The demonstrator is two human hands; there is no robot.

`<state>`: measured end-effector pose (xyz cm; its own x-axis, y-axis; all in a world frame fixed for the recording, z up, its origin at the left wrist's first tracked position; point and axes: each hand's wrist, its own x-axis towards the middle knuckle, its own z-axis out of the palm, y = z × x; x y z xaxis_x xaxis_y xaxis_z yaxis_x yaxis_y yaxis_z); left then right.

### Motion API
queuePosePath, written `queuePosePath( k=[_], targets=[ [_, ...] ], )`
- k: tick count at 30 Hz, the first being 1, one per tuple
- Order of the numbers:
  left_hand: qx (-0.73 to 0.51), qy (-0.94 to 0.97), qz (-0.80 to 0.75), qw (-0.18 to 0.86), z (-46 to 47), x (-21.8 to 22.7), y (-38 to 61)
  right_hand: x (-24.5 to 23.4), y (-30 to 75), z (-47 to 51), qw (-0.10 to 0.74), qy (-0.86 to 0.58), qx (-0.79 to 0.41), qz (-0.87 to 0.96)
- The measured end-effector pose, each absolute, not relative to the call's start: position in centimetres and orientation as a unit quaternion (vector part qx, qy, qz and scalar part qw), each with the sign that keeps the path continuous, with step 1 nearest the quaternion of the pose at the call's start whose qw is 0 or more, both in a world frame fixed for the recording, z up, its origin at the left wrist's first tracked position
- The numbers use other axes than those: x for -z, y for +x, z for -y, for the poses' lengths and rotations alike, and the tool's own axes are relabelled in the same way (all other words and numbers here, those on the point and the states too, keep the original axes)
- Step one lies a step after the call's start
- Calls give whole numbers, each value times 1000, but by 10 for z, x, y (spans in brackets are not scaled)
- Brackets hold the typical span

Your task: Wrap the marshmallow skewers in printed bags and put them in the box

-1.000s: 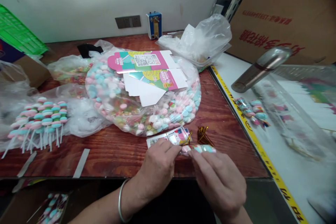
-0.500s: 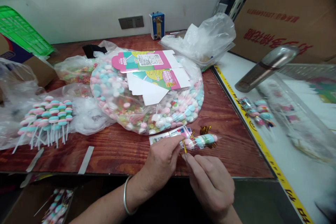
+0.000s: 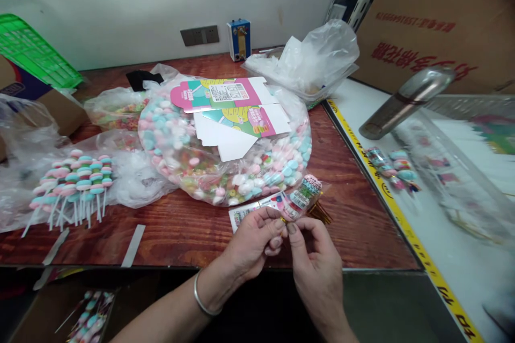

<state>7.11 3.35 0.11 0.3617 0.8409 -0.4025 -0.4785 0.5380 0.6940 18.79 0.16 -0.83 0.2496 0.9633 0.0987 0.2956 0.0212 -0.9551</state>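
Note:
My left hand (image 3: pixel 254 240) is closed in a pinch at the base of a wrapped marshmallow lollipop (image 3: pixel 302 197), which tilts up to the right in its clear bag with a printed label on it. Around the gathered neck of the bag is a gold twist tie (image 3: pixel 284 220). My right hand (image 3: pixel 317 260) pinches at the same neck, thumb and forefinger closed on the tie; its ends are mostly hidden by the fingers. Just beyond the hands lie a stack of printed cards (image 3: pixel 238 218) and several loose gold twist ties (image 3: pixel 322 213).
A big bag of marshmallows (image 3: pixel 161 134) bears flattened printed boxes (image 3: pixel 229 94). Unwrapped marshmallow sticks (image 3: pixel 82 177) lie at left on plastic. Wrapped lollipops (image 3: pixel 402 166) and a steel flask (image 3: pixel 406 102) are on the white surface at right. A carton (image 3: pixel 36 305) holds more candies below.
The lollipop has turned from nearly level to tilted upward, its label now showing. My right hand has rolled over and come close against the left at the bag's neck.

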Motion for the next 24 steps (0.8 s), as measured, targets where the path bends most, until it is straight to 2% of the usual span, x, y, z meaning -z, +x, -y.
queuePosePath(
  k=[4, 6, 10, 14, 19, 24],
  targets=[
    [-433, 441, -456, 640, -31, -3, 69, 7, 188, -4, 503, -615, -356, 492],
    [-444, 482, -473, 589, -29, -3, 69, 6, 185, -7, 519, -606, -388, 461],
    [-464, 431, -463, 620, -29, 0, 70, 2, 179, -11, 555, -568, -477, 376],
    [-483, 427, -461, 610, -30, 3, 70, -4, 181, -12, 513, -574, -489, 411],
    [-471, 459, -417, 628, -32, 7, 65, -8, 183, -6, 491, -595, -381, 509],
    [-475, 417, -268, 727, -37, -10, 55, -8, 192, -4, 464, -536, -98, 698]
  ],
)
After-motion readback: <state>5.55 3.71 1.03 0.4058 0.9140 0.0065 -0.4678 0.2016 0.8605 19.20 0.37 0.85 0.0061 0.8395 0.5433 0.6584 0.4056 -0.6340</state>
